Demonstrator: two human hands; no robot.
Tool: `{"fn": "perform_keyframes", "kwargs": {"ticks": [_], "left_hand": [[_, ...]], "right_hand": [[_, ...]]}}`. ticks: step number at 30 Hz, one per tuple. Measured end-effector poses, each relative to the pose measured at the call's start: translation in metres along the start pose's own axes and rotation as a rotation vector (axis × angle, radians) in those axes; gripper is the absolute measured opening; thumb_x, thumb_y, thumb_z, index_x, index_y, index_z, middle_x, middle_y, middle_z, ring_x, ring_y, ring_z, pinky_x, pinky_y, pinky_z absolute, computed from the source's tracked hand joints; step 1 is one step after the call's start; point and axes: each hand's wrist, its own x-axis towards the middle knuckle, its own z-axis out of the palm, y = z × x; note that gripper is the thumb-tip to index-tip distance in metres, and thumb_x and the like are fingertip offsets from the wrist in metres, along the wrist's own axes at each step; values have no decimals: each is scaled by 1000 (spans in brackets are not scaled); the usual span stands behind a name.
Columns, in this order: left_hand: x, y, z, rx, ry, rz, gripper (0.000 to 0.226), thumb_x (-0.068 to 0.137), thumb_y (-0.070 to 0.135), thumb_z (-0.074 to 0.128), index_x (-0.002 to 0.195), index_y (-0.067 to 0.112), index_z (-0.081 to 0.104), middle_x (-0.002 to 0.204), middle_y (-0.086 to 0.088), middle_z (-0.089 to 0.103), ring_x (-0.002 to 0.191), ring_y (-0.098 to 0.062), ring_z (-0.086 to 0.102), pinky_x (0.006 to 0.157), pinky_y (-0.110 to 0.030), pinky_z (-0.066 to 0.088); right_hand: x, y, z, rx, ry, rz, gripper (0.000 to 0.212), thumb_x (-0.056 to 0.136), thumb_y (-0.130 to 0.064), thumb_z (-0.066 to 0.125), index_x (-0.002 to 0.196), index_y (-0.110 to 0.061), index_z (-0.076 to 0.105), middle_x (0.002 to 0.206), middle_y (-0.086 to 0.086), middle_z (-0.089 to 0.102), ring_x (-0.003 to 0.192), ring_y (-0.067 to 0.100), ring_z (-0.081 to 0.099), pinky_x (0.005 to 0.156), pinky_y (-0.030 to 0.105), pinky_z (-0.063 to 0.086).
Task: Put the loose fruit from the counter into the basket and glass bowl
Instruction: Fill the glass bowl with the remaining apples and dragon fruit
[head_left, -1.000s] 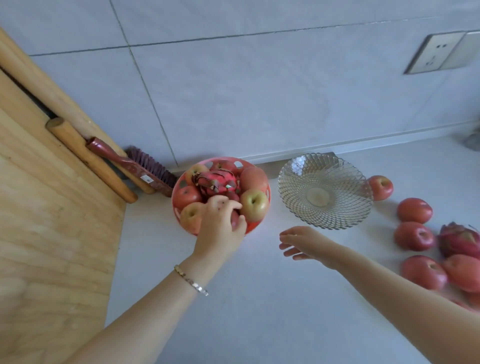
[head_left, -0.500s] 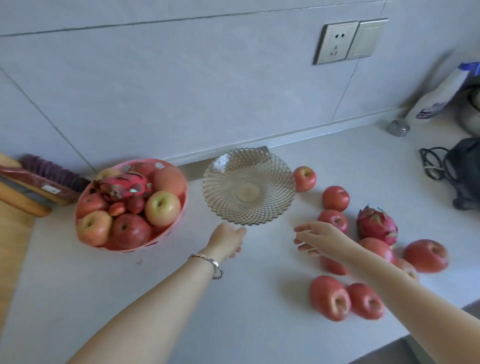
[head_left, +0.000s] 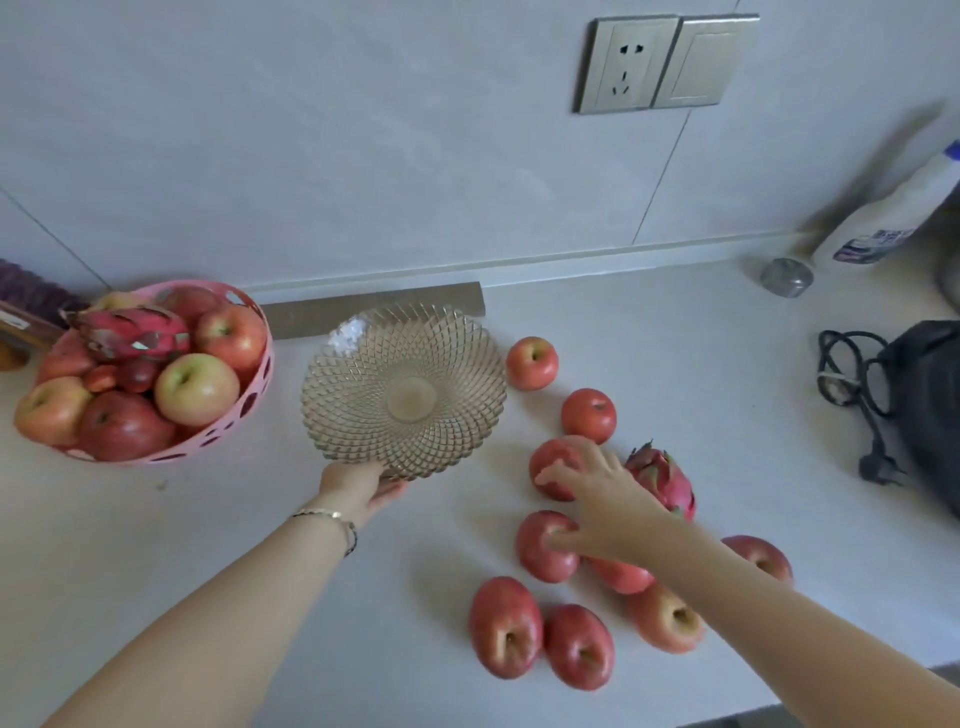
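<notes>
A pink plastic basket (head_left: 260, 374) at the left is heaped with apples and a dragon fruit. The patterned glass bowl (head_left: 363, 410) stands empty in the middle of the counter. My left hand (head_left: 358, 488) grips its near rim. Several red apples lie loose to the right, one at the back (head_left: 532, 362) and two near the front edge (head_left: 506, 626). My right hand (head_left: 608, 493) lies spread over one apple (head_left: 550, 465), fingers on it but not closed. A loose dragon fruit (head_left: 667, 480) sits just right of that hand.
A black bag (head_left: 930, 405) with a coiled cord and plug (head_left: 852, 389) is at the right. A white bottle (head_left: 893, 218) and a small grey cap (head_left: 787, 277) stand by the wall. A brush (head_left: 26, 306) lies behind the basket. The counter's front edge runs at lower right.
My left hand left the basket and took the bowl's near rim. My right hand moved right and down onto an apple. The view swung right.
</notes>
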Motion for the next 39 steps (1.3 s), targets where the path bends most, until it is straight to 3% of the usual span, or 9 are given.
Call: {"fn": "perform_keyframes", "kwargs": {"ticks": [4, 8, 16, 20, 23, 25, 29, 33, 39], "left_hand": [[-10, -18, -28, 109, 22, 2, 14, 90, -10, 44, 83, -1, 53, 75, -16, 61, 52, -21, 65, 39, -23, 54], [-19, -32, -55, 252, -14, -14, 14, 90, -9, 42, 97, -4, 53, 78, -17, 62, 68, -26, 62, 42, -22, 55], [-30, -40, -75, 401, -72, 3, 19, 91, -6, 42, 81, 3, 55, 76, -15, 64, 67, -25, 64, 43, -22, 55], [-35, -44, -71, 486, -16, -28, 9, 92, 1, 41, 95, 4, 49, 96, -18, 58, 74, -25, 58, 60, -32, 54], [-48, -39, -66, 1024, 172, 283, 62, 88, 19, 55, 138, 1, 22, 144, -18, 21, 130, -36, 28, 105, -44, 35], [-67, -30, -53, 1049, 48, 671, 77, 86, 28, 60, 145, 13, 13, 151, -7, 6, 141, -26, 8, 116, -42, 21], [-88, -13, -15, 808, -502, 645, 76, 80, 43, 66, 140, 39, 19, 131, 10, 26, 120, -10, 43, 105, -34, 41], [-87, -14, -5, 712, -458, 711, 70, 75, 30, 74, 133, 34, 35, 108, 27, 38, 107, 0, 47, 90, -2, 37], [-57, -14, -35, 446, -325, 462, 42, 77, 18, 71, 111, 31, 49, 109, 11, 50, 95, -11, 57, 69, -23, 58]], "right_hand": [[10, 3, 13, -303, -209, -82, 94, 63, -57, 72, 142, -33, 27, 156, 13, -16, 142, 45, -13, 114, 55, 14], [21, 0, 12, -397, -295, -68, 100, 57, -59, 75, 141, -31, 29, 153, 12, -29, 137, 50, -22, 113, 61, 13], [28, -1, 17, -345, -225, -36, 89, 55, -57, 73, 134, -30, 40, 156, 10, -13, 138, 53, -9, 95, 46, 48], [24, 2, 13, -265, -134, 27, 91, 53, -56, 74, 133, -29, 40, 152, 12, -4, 136, 51, 6, 93, 45, 50], [14, 2, 0, -129, 2, 99, 90, 49, -58, 74, 129, -32, 45, 151, 8, -5, 135, 44, 13, 91, 43, 50], [7, -4, -11, -10, 110, 106, 91, 43, -61, 73, 126, -34, 48, 149, 5, -3, 133, 39, 19, 93, 43, 49], [1, -44, -27, 93, 188, 7, 96, 37, -65, 70, 127, -37, 48, 151, 2, -6, 136, 34, 14, 99, 46, 45], [9, -84, -20, 51, 139, -128, 92, 47, -50, 81, 130, -37, 44, 151, 7, -5, 135, 32, 8, 102, 45, 42], [41, -97, -2, 129, 12, -85, 79, 57, -42, 83, 128, -38, 46, 150, 7, -3, 132, 32, 16, 105, 42, 37]]}}
